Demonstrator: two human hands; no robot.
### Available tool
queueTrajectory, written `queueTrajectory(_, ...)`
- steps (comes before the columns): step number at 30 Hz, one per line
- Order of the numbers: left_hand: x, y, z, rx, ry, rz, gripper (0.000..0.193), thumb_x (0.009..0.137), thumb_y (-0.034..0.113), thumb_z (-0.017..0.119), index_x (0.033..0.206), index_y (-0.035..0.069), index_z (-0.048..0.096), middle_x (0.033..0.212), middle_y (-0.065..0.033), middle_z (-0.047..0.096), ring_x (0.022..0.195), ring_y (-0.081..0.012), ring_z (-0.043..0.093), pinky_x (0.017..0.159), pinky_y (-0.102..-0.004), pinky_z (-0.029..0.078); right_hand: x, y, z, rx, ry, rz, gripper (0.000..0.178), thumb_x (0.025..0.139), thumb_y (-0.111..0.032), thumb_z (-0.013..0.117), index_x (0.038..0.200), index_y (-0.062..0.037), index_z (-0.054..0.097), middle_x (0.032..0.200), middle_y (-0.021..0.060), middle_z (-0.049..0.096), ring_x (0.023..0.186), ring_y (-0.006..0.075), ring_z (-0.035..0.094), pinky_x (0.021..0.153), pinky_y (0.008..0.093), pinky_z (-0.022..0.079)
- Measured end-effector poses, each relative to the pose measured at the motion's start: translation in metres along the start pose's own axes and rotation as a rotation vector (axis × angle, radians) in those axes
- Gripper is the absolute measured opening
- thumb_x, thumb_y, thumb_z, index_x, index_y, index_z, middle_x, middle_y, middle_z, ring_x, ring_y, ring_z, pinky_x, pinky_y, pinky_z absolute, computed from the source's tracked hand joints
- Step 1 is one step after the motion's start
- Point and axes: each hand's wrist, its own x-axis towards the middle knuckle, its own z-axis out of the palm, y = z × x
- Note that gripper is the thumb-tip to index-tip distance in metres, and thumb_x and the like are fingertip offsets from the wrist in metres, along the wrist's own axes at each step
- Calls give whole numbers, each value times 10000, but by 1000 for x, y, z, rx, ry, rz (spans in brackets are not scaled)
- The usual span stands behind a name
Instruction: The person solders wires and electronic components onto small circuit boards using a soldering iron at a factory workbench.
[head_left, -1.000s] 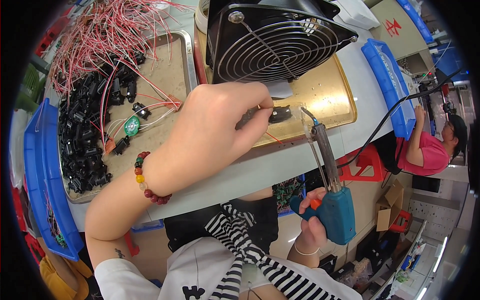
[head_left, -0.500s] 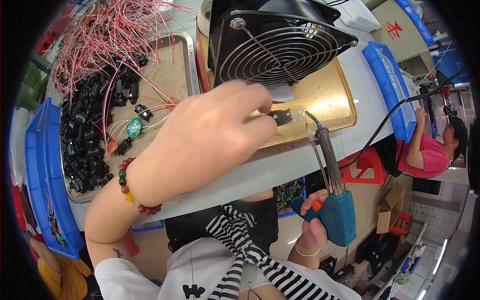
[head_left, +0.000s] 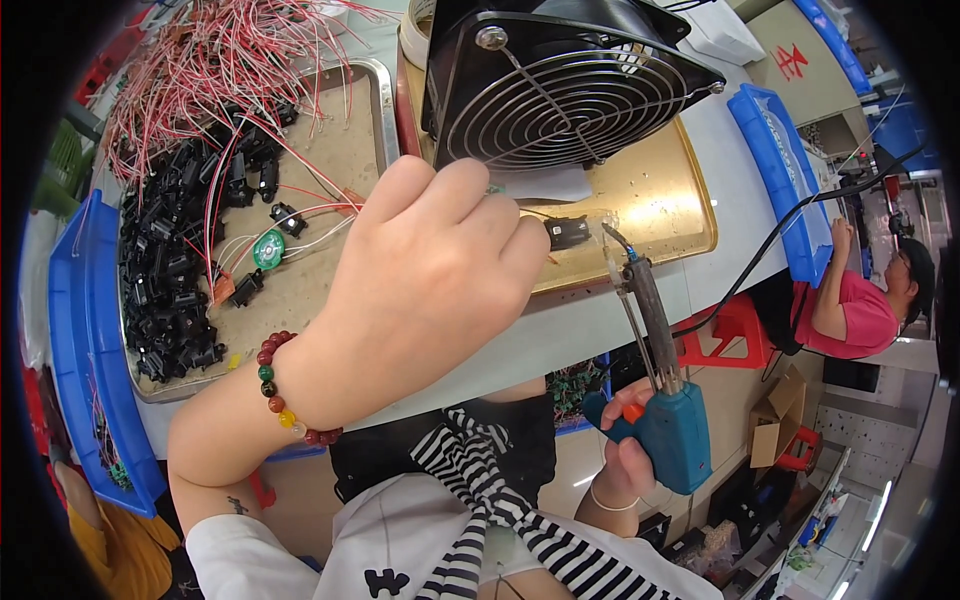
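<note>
Teal pistol-shaped soldering gun (head_left: pixel 676 425) with a dark metal barrel sits in the right hand (head_left: pixel 624 458), whose fingers wrap its handle. Its long axis runs steeply away from the body, leaning left, the tip near a small black plastic part (head_left: pixel 570 233) over the gold-coloured metal tray (head_left: pixel 682 190). Beside that part, the left hand (head_left: pixel 440 255) curls; I cannot tell what it pinches. Since 0.5 s ago it has turned, exposing more white paper (head_left: pixel 552 184); the gun keeps its place.

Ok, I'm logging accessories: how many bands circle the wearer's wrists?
2: a multicoloured beaded bracelet on the left wrist, a thin white band on the right; more may be hidden.
</note>
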Motion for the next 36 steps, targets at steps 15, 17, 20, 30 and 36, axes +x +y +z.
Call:
queueTrajectory(15, 2, -7, -7, -187, 102, -48, 93, 700, 59, 691, 728, 64, 603, 641, -24, 558, 585, -184, 517, 570, -305, 359, 3, 2, 1, -206, 28, -80, 330, 718, -268, 736, 817, 16, 602, 705, 82, 595, 614, 198, 539, 564, 274, 415)
queueTrajectory(17, 2, -7, -6, -172, 102, -53, 94, 701, 63, 693, 728, 65, 603, 640, -23, 557, 584, -183, 517, 567, -305, 359, 4, 4, 0, -228, 17, -77, 336, 719, -280, 736, 815, 13, 602, 702, 79, 592, 610, 197, 532, 558, 274, 408)
queueTrajectory(20, 2, -7, -5, -162, 92, -53, 95, 701, 68, 694, 728, 67, 604, 638, -21, 555, 584, -181, 520, 567, -305, 359, 4, 5, 0, -270, 12, -71, 344, 724, -300, 732, 807, 8, 602, 694, 76, 588, 602, 197, 525, 550, 275, 398)
queueTrajectory(30, 1, -7, 0, -162, 112, -51, 103, 703, 75, 696, 721, 69, 595, 632, -19, 547, 589, -178, 528, 568, -305, 360, 0, 3, -3, -342, 2, -66, 343, 722, -319, 705, 814, 6, 638, 693, 81, 591, 602, 217, 538, 554, 287, 406)
queueTrajectory(36, 0, -8, 3, -151, 103, -53, 112, 696, 72, 696, 713, 74, 585, 625, -16, 535, 591, -177, 526, 571, -303, 364, 9, -9, 14, -276, 28, 9, 331, 716, -292, 682, 809, 22, 641, 724, 101, 614, 621, 207, 563, 578, 285, 443)
